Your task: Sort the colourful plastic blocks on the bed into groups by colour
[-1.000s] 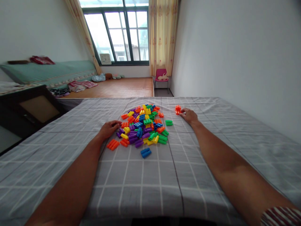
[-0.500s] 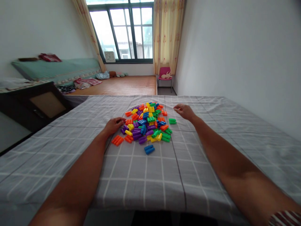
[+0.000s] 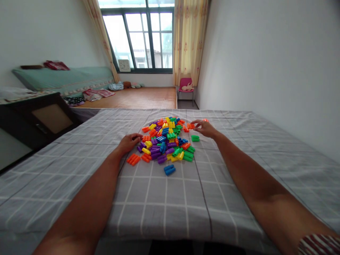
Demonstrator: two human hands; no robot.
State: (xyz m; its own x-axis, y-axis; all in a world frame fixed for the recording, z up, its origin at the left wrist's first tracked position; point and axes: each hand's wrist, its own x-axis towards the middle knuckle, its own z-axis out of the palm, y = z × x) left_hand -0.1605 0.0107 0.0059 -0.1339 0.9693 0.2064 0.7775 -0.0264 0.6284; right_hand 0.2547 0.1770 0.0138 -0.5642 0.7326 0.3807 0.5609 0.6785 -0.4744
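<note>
A pile of orange, yellow, green, blue and purple plastic pieces lies on the checked grey cloth. At the pile's left edge, my left hand has its fingers together beside an orange piece; whether it grips anything is hidden. My right hand, right of the pile, pinches an orange piece. Just below that hand lies a green piece. Nearer the front, a blue piece lies apart from the pile, and an orange piece sits at its lower left.
Behind my right hand, another orange piece shows. A dark cabinet stands at the left. Beyond the cloth are a bed with clothes and a pink chair near the curtain. A white wall runs along the right.
My right hand has moved left towards the pile, and an orange piece now shows at its fingertips. Another orange piece has come into view behind that hand. My left hand has barely moved.
</note>
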